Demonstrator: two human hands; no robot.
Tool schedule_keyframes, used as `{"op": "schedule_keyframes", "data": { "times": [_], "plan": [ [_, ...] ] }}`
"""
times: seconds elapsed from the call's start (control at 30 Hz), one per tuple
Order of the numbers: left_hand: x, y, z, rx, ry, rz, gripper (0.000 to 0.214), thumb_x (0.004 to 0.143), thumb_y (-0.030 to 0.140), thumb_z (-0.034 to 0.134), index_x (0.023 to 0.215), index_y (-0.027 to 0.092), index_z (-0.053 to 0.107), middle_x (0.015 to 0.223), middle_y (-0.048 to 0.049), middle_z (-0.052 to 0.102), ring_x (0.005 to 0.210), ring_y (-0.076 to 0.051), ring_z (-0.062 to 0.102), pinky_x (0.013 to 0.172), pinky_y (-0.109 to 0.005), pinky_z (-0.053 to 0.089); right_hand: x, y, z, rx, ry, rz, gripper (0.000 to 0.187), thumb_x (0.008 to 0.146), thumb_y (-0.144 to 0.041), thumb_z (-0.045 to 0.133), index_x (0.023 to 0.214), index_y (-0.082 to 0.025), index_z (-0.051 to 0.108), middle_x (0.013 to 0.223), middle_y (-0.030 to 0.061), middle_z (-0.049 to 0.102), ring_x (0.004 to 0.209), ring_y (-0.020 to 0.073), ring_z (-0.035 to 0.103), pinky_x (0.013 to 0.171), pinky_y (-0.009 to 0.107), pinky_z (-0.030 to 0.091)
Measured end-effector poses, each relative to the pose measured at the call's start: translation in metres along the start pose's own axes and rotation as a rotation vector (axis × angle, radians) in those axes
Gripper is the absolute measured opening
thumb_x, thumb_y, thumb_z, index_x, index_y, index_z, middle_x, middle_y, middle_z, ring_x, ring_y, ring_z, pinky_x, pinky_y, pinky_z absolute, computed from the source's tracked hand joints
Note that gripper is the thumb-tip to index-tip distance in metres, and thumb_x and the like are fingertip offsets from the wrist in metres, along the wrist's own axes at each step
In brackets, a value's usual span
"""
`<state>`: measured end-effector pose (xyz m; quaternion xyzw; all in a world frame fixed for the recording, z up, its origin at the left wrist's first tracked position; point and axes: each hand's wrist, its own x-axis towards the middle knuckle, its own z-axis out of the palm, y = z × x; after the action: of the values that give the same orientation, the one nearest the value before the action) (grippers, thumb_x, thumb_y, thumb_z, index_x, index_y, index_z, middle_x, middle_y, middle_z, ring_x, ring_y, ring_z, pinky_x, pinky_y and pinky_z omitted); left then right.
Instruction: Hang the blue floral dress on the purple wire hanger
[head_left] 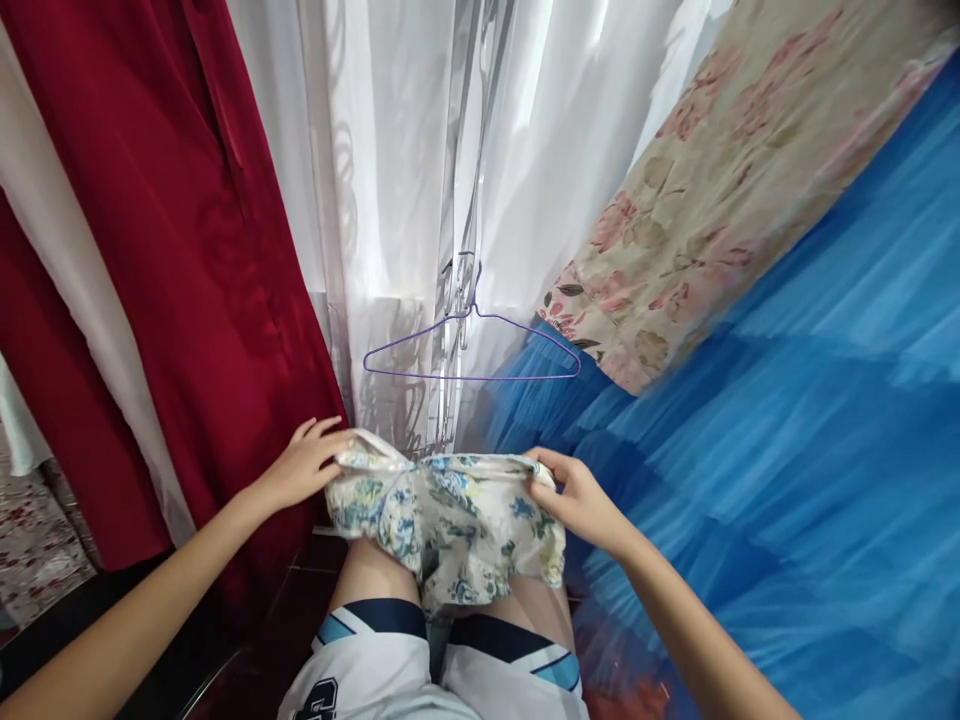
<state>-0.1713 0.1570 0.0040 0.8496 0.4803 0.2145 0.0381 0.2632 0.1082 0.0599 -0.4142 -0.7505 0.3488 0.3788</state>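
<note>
A small floral garment, cream with blue and yellow flowers, is stretched between both hands above my knees. My left hand pinches its left top corner, thumb and fingers closed on the cloth. At the right top corner my right hand grips the cloth in the same way. Just beyond the garment a purple wire hanger hangs in front of a white sheer curtain.
A dark red curtain hangs at the left. A blue net fabric fills the right side, with a floral cloth above it. My legs in white shorts are below the garment, over a dark floor.
</note>
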Motion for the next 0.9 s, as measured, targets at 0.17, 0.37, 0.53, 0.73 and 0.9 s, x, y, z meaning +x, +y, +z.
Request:
{"op": "schedule_keyframes", "data": {
  "times": [0.17,0.37,0.53,0.73,0.9],
  "plan": [
    [0.064,-0.036,-0.027,-0.081,0.206,-0.090,0.041,0.096,0.041,0.041,0.130,0.030,0.061,0.149,-0.0027,0.049,0.142,-0.031,0.031,0.117,-0.055,0.019,0.066,0.000,-0.003,-0.255,0.357,-0.092,0.061,0.072,-0.019,0.056,0.133,-0.016,0.059,0.062,-0.0038,0.055,0.051,0.0135,0.041,0.053,0.026,0.035],
    [0.148,-0.016,-0.061,-0.329,0.446,-0.046,0.043,0.094,0.042,0.040,0.121,0.017,0.062,0.146,-0.0103,0.049,0.137,-0.027,0.038,0.118,-0.044,0.023,0.132,0.019,-0.020,-0.197,0.571,-0.021,0.029,0.077,-0.033,0.053,0.083,-0.010,0.070,0.062,0.0018,0.059,0.056,0.0148,0.046,0.052,0.025,0.035],
    [0.171,0.028,-0.066,-0.564,0.353,-0.035,0.034,0.086,0.041,0.057,0.107,0.015,0.061,0.095,-0.0060,0.068,0.085,-0.018,0.061,0.079,-0.029,0.049,0.108,0.025,-0.018,-0.244,0.538,-0.007,0.027,0.079,-0.034,0.054,0.060,-0.015,0.060,0.053,-0.0009,0.051,0.052,0.0134,0.043,0.050,0.025,0.031],
    [0.147,0.055,-0.065,-0.415,0.469,0.051,0.025,0.088,0.039,0.056,0.095,0.016,0.065,0.086,-0.0018,0.066,0.081,-0.017,0.059,0.074,-0.025,0.043,0.067,0.013,-0.034,-0.324,0.851,-0.157,0.062,0.085,-0.033,0.053,0.142,-0.010,0.046,0.079,0.0069,0.067,0.063,0.0198,0.056,0.064,0.032,0.046],
    [0.133,0.074,-0.076,-0.222,0.451,0.033,0.031,0.091,0.042,0.051,0.092,0.017,0.069,0.081,0.0004,0.067,0.077,-0.017,0.058,0.071,-0.025,0.040,0.092,0.005,-0.084,-0.553,0.805,-0.033,0.080,0.074,-0.037,0.072,0.144,-0.008,0.047,0.085,0.0095,0.070,0.074,0.0251,0.063,0.071,0.035,0.047]
  ]
}}
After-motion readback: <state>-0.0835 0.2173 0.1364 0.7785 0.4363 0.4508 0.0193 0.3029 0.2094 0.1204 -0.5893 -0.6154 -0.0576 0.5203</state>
